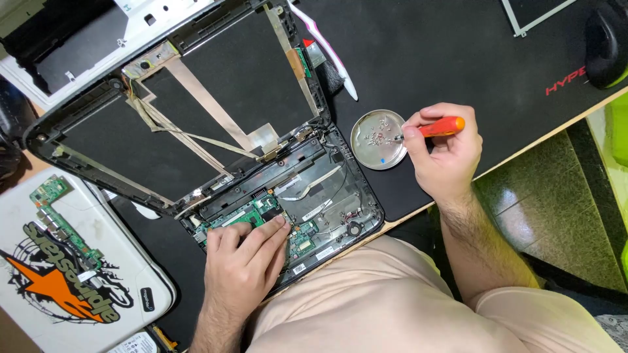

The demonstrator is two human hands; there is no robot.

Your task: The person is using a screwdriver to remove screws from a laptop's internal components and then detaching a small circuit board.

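Note:
An opened black laptop [196, 117] lies on the dark desk mat, its lid back stripped bare with tape strips and thin cables. My left hand [243, 261] rests flat on the green circuit board [255, 212] in the laptop's base, fingers spread over it. My right hand [443, 153] grips a small screwdriver with an orange handle [442, 127], its tip reaching into a round metal dish [378, 139] that holds several tiny screws.
A white and pink toothbrush [327, 49] lies behind the dish. A loose green board [62, 219] rests on a white cover with an orange star sticker [72, 274] at the left. A black mouse [605, 42] sits far right. The desk edge runs diagonally beside my right wrist.

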